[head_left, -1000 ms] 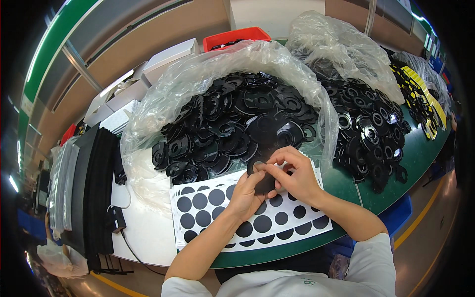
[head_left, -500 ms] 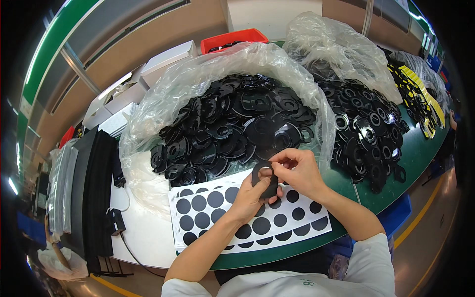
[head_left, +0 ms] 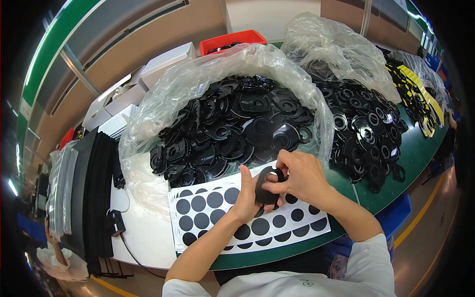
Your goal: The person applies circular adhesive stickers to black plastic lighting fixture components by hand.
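My left hand [head_left: 249,196] and my right hand [head_left: 297,174] together hold a flat black plastic part [head_left: 267,190] just above a white sheet of round black stickers [head_left: 213,210]. The left thumb points up beside the part. The right fingers pinch its upper edge. Behind my hands a clear plastic bag [head_left: 208,79] lies open, heaped with many black plastic parts [head_left: 232,128].
A second heap of black ring parts [head_left: 363,131] with another clear bag lies to the right on the green table [head_left: 420,153]. Yellow and black pieces [head_left: 418,94] sit far right. Black strips [head_left: 91,193] stack at the left. White boxes [head_left: 163,62] and a red bin [head_left: 232,40] stand behind.
Both hands stayed over the sticker sheet with the black part. The right fingers shifted onto the part's upper edge and the part turned a little in the grip.
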`<state>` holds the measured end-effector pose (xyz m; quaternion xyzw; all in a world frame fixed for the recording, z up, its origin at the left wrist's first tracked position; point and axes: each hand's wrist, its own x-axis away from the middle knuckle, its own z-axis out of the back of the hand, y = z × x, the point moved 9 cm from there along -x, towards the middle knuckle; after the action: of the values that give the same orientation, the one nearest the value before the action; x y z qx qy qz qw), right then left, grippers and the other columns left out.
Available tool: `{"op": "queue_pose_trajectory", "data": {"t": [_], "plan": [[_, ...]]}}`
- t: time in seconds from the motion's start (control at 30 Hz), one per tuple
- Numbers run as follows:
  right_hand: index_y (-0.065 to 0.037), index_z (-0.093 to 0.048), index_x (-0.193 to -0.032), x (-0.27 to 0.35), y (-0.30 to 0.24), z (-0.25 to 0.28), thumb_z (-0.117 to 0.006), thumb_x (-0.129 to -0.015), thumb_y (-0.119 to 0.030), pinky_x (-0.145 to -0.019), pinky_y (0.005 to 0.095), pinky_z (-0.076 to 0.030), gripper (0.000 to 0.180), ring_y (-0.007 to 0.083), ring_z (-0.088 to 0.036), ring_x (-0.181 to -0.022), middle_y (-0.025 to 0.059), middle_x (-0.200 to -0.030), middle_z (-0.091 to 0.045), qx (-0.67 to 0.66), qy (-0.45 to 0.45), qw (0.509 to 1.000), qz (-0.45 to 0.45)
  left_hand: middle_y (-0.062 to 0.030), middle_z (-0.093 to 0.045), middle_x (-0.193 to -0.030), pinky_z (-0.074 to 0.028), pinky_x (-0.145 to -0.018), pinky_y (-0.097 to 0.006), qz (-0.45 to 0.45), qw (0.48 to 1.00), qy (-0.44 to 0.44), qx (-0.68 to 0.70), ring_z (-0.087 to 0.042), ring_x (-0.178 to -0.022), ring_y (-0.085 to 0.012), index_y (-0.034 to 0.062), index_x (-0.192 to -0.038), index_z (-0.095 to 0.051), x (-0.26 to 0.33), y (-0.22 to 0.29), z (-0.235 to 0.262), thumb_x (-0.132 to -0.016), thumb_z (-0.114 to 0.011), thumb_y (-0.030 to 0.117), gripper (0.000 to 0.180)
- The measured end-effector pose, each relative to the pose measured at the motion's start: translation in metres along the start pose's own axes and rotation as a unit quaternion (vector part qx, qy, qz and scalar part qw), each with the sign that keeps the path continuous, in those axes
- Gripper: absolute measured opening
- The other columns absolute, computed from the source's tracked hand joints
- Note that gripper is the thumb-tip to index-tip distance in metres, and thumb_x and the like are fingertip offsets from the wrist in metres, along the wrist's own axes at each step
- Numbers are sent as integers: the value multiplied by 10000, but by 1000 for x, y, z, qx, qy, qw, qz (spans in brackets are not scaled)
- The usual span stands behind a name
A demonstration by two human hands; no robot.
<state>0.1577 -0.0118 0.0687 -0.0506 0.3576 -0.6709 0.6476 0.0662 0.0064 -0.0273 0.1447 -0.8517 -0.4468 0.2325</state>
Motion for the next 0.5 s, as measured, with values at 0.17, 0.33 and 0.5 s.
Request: {"op": "queue_pose_trajectory", "data": {"t": [0.17, 0.33, 0.5], "plan": [[4, -594, -772, -1, 11, -3, -752, -704, -227, -560, 319, -486, 289, 221, -634, -619, 100, -660, -625, -127, -112, 985, -12, -117, -558, -850, -312, -462, -223, 15, 998, -22, 51, -555, -666, -183, 44, -1035, -463, -2, 0, 2, -713, -25, 874, 992], [19, -611, -799, 0, 25, -13, -671, -761, -128, -590, 302, -499, 164, 189, -645, -638, 103, -698, -648, -145, -106, 979, -96, -136, -557, -862, -336, -461, -235, 41, 995, -11, 92, -578, -685, -210, 37, -980, -459, -1, -2, 7, -719, -41, 872, 970], [-31, -608, -815, -5, 57, -2, -614, -829, -157, -494, 238, -414, 127, 105, -529, -575, 3, -682, -577, -369, 30, 918, -139, -174, -496, -1214, -511, -791, -395, -16, 989, -63, 134, -530, -1086, -296, 19, -1350, -348, 10, 25, -9, -893, -225, 701, 830]]}}
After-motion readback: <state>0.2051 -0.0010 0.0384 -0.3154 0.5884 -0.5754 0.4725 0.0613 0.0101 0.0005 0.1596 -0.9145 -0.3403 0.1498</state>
